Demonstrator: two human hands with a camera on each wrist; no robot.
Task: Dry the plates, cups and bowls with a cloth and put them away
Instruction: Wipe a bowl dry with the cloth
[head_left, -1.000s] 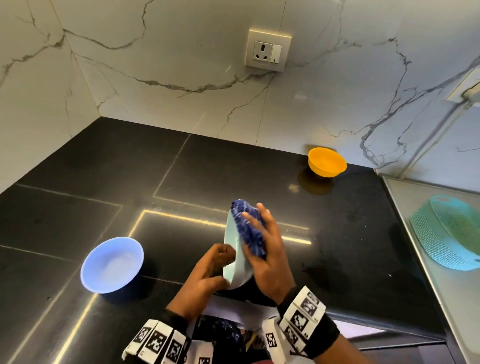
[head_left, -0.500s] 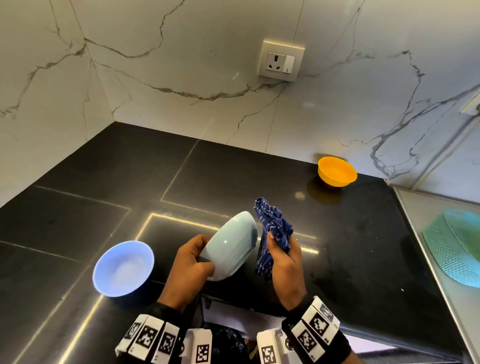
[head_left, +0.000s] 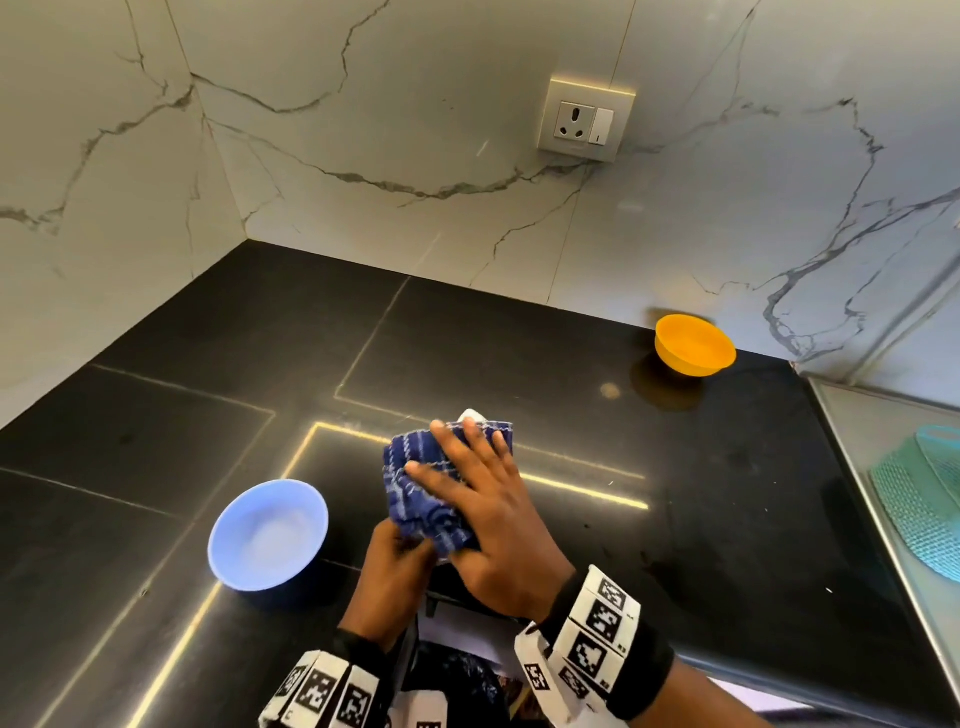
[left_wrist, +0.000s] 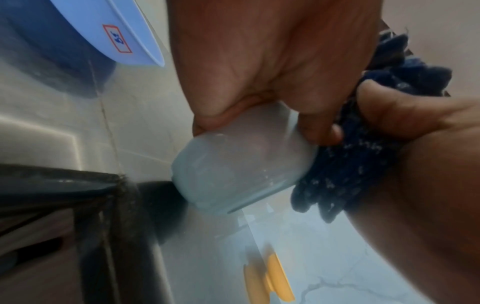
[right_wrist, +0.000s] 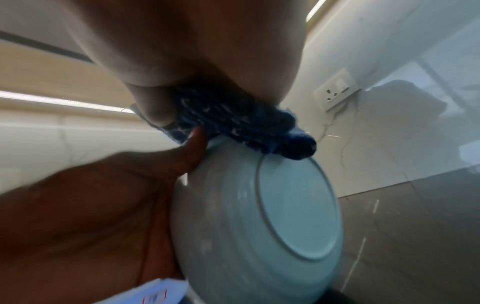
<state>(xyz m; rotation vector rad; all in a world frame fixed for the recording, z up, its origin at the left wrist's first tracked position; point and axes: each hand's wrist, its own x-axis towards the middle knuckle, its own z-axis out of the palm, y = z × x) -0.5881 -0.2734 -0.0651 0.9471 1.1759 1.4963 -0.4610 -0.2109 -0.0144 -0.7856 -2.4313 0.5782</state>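
The pale blue bowl (right_wrist: 259, 226) is glossy plastic with a raised ring foot on its base, and it is held tilted above the near middle of the black desk (head_left: 519, 338). A dark blue cloth (head_left: 431, 483) with thin white stripes covers most of it. The left hand (head_left: 389, 577) takes the bowl in a narrow grip, thumb on the outer wall and fingers hooked over the rim. The right hand (head_left: 498, 519) presses the cloth onto the bowl with spread, nearly straight fingers, its thumb tucked under the fabric. From the head view only a sliver of bowl rim shows above the cloth; the inside is hidden. A periwinkle bowl (head_left: 267, 535) stands toward the desk's near left; an orange bowl (head_left: 695, 344) sits at the back edge.
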